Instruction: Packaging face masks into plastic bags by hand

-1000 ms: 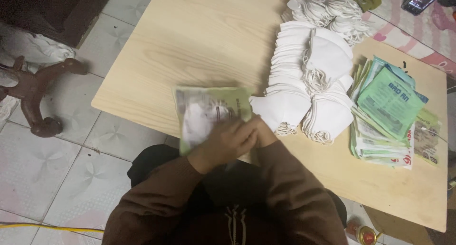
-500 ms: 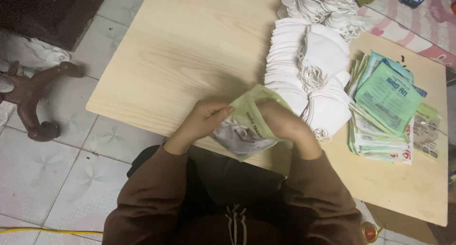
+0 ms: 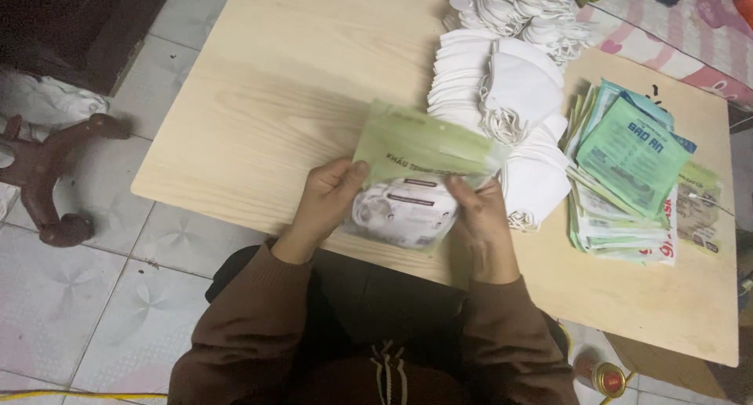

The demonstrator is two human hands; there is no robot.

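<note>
Green and clear, the packet [image 3: 416,177] sits between our hands over the table's [image 3: 298,99] near edge, long axis tilted far-right. Left hand [image 3: 329,197] pinches its left edge, right hand [image 3: 478,209] its right; white masks [image 3: 510,99] lie just right.

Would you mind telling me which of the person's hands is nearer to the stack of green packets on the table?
The right hand. It grips the held pouch on the side toward the green packets; the left hand grips the pouch's far side.
</note>
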